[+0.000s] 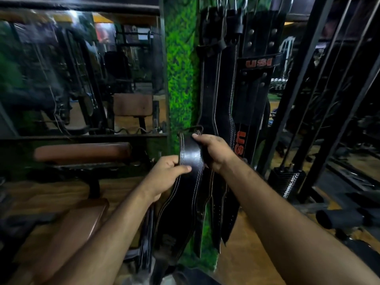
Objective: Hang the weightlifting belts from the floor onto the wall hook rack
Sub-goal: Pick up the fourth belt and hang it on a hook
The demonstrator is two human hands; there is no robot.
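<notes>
While the person stands close to the green wall, this is what shows:

Belt in hands: a black belt [190, 155] with white stitching is held up in front of the green wall [178, 79]. Its top bends over between the two hands, and the rest hangs down past the arms toward the floor.

Left hand: the left hand [166, 173] grips the belt from the left side, thumb lying across the shiny front.

Right hand: the right hand [213, 151] holds the top bend of the belt, fingers curled round it.

Belts on the wall: more black belts [216, 89] hang down the wall just behind the hands. One belt with red letters [255, 79] hangs to their right.

Hooks: metal hooks [242, 5] show at the very top, above the hanging belts. They are blurry.

Bench: a brown padded bench [82, 151] sits on the left, near the mirror [82, 68].

Machine: a dark metal frame [304, 79] stands on the right.
</notes>
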